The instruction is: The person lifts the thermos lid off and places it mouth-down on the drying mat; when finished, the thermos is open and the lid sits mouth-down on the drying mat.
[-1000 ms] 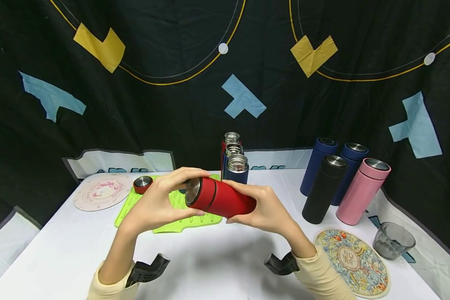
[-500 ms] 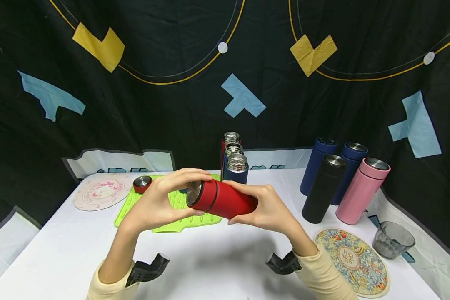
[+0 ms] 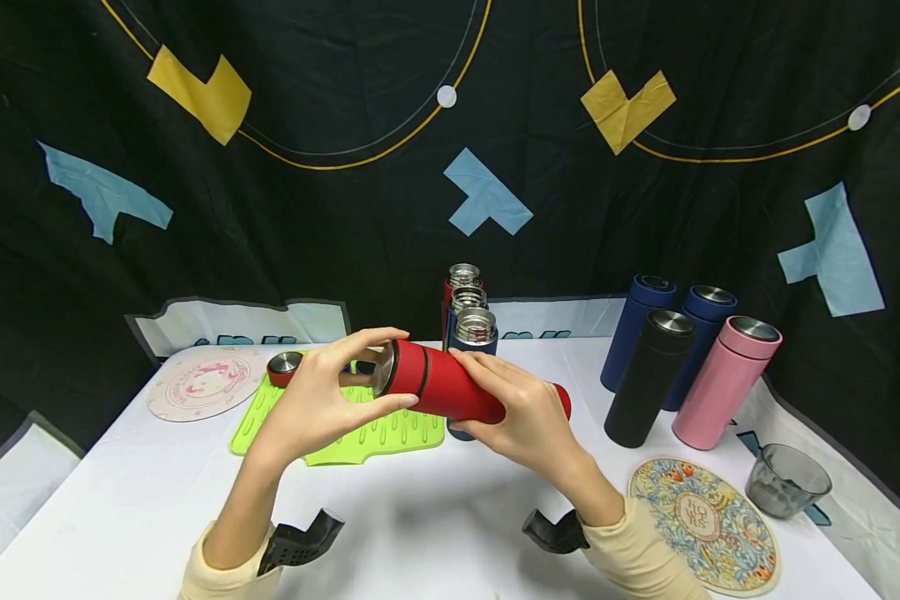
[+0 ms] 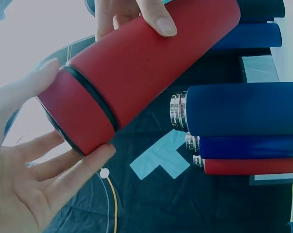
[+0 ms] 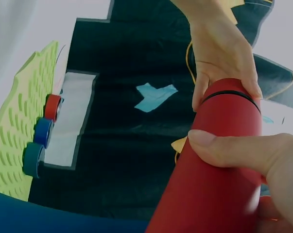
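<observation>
A red thermos bottle lies nearly sideways in the air over the table, held between both hands. My left hand pinches its lid, which has a steel top and sits on the body, a black ring between them. The thumb and fingertips rest at the lid's sides in the left wrist view. My right hand grips the body, thumb across it in the right wrist view. The bottle's base shows past the right hand. Behind stand lidless thermoses, the nearest dark blue.
A green drying mat bears a red lid, a blue lid and a teal lid. At right stand capped blue, black and pink thermoses, a patterned round mat and a glass cup. A pale round mat lies left.
The bottle has swung more level, its base now showing to the right of the right hand. The right hand has turned with it; the left hand's fingers have shifted slightly on the lid.
</observation>
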{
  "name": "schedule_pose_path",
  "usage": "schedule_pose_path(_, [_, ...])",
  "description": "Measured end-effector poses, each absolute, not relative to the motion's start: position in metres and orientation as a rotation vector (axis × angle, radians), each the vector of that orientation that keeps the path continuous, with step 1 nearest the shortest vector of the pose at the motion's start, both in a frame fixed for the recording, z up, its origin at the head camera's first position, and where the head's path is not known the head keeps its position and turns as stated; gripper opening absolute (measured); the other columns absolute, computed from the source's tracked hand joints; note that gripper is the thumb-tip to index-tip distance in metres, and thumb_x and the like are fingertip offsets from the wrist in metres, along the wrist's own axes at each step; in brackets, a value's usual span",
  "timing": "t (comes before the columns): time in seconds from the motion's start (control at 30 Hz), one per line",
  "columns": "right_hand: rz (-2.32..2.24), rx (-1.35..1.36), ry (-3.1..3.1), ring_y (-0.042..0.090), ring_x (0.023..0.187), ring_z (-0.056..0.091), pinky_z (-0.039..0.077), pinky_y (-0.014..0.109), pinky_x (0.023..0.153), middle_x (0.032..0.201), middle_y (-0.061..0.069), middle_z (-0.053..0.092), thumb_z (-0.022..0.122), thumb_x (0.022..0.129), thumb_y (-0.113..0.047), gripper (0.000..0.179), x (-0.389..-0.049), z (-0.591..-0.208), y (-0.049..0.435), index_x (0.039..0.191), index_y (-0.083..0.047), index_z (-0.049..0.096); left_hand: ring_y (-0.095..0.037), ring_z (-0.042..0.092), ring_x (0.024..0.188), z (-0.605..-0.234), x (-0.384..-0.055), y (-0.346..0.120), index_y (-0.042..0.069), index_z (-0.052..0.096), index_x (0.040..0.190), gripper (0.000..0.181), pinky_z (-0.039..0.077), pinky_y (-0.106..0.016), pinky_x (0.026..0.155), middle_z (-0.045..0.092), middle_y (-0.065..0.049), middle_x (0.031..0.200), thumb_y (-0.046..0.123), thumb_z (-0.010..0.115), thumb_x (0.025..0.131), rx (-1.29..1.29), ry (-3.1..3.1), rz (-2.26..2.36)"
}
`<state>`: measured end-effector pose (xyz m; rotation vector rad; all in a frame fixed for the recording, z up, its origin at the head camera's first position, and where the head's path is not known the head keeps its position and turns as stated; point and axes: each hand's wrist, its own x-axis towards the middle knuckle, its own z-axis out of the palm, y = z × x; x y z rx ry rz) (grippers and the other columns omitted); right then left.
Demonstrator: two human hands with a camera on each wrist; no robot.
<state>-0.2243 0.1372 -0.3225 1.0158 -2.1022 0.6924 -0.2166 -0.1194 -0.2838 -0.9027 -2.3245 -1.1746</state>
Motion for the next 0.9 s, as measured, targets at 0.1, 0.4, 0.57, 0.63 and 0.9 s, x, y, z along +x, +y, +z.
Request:
schedule_pose_path(0.1, [0.696, 1.016, -2.123, 0.023, 0.113, 0.061, 0.055, 0.039, 0.086, 0.127, 0.006, 0.062, 0.09, 0.066, -0.018, 0.079, -0.223, -0.322, 0.138, 0.137, -0.014, 0.056, -0.018, 0.058, 0.105, -0.284, -0.217, -0.12, 0.02, 0.055, 0.133, 0.068, 0.057, -0.031, 0.079, 0.058, 0.001, 0.124, 0.026, 0.086, 0.073, -0.938, -2.339, -1.18])
schedule_pose_path(0.4, [1.197, 1.185, -2.419, 0.011, 0.091, 0.063, 0.057, 0.028, 0.075, 0.108, -0.007, 0.068, 0.09, 0.067, -0.024, 0.075, -0.224, -0.314, 0.151, 0.134, -0.021, 0.058, -0.019, 0.052, 0.118, -0.284, -0.215, -0.122, 0.018, 0.061, 0.127, 0.061, 0.057, -0.033, 0.077, 0.056, 0.0, 0.13, 0.015, 0.086, 0.072, -1.354, -2.215, -1.262])
schedule_pose_path(0.57, [1.238, 1.178, -2.467, 0.01, 0.091, 0.063, 0.057, 0.028, 0.074, 0.106, -0.008, 0.068, 0.089, 0.068, -0.03, 0.073, -0.225, -0.313, 0.153, 0.134, -0.023, 0.058, -0.019, 0.051, 0.12, -0.285, -0.216, -0.122, 0.018, 0.062, 0.125, 0.061, 0.057, -0.033, 0.078, 0.056, -0.001, 0.131, 0.012, 0.087, 0.07, -1.373, -2.196, -1.288])
schedule_pose_path(0.63, [1.242, 1.18, -2.44, 0.011, 0.09, 0.063, 0.057, 0.028, 0.074, 0.106, -0.008, 0.068, 0.089, 0.068, -0.029, 0.073, -0.225, -0.314, 0.153, 0.134, -0.023, 0.058, -0.019, 0.052, 0.118, -0.285, -0.217, -0.122, 0.018, 0.062, 0.124, 0.06, 0.058, -0.033, 0.077, 0.057, -0.002, 0.13, 0.011, 0.087, 0.07, -1.375, -2.181, -1.275])
schedule_pose_path(0.9, [1.103, 1.152, -2.321, 0.013, 0.095, 0.063, 0.056, 0.027, 0.076, 0.114, -0.004, 0.067, 0.091, 0.066, -0.021, 0.076, -0.223, -0.316, 0.147, 0.135, -0.019, 0.058, -0.015, 0.059, 0.105, -0.285, -0.218, -0.121, 0.018, 0.062, 0.125, 0.059, 0.057, -0.031, 0.077, 0.06, 0.002, 0.123, 0.015, 0.087, 0.071, -1.238, -2.188, -1.189])
